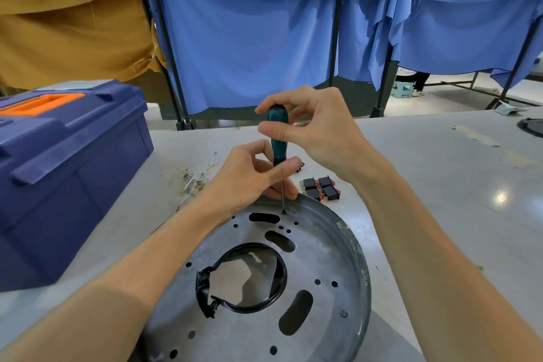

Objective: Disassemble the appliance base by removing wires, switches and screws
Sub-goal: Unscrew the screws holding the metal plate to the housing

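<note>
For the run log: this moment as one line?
right hand: grips screwdriver handle | left hand: steadies shaft | tip: on screw in base | switches, wires: on table

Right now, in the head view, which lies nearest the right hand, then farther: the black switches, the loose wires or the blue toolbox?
1. The black switches, just under the right hand.
2. The loose wires, beyond the left hand.
3. The blue toolbox, far left.
</note>
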Action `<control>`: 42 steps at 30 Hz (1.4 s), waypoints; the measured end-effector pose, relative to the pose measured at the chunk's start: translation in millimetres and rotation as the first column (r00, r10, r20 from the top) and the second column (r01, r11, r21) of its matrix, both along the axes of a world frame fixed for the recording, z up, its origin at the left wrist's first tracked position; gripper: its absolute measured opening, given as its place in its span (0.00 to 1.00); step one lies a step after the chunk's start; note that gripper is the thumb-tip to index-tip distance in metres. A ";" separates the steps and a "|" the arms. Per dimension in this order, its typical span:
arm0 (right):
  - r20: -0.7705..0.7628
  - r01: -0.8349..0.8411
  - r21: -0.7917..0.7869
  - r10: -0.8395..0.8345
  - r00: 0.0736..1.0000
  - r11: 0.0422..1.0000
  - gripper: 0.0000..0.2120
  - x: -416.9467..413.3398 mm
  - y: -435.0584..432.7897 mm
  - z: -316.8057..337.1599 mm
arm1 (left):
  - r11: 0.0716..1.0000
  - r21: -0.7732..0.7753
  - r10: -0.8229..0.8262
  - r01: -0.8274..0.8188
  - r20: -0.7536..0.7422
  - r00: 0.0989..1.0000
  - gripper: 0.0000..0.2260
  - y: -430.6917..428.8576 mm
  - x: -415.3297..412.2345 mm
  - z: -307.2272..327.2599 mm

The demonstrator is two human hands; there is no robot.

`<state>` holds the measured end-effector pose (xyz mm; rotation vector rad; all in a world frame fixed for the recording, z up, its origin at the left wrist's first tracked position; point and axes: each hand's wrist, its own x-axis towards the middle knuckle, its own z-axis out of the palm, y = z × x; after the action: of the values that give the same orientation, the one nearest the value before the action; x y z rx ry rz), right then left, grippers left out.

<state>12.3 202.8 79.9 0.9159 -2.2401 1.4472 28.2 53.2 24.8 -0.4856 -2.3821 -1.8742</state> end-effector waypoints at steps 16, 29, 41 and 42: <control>0.050 -0.020 -0.003 0.020 0.999 1.000 0.18 -3.1 7.0 0.6 | 0.995 0.093 -0.031 0.035 -0.045 0.998 0.11 -5.0 -0.3 1.7; 0.032 -0.011 0.004 0.011 0.999 1.000 0.13 -3.9 8.3 0.9 | 0.992 0.115 -0.042 0.044 -0.021 0.999 0.12 -5.8 -0.6 2.3; 0.052 -0.015 -0.011 0.016 0.999 1.000 0.15 -4.7 9.1 0.1 | 0.992 0.117 -0.042 0.042 -0.003 0.999 0.09 -4.3 -0.3 2.9; 0.053 -0.030 -0.008 0.031 0.998 1.000 0.12 -3.8 8.9 0.5 | 0.994 0.104 -0.032 0.032 -0.004 0.999 0.08 -4.0 -0.5 2.2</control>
<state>8.5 211.7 80.5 0.9233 -2.2665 1.5096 27.8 49.1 27.0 -0.5194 -2.2734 -1.9979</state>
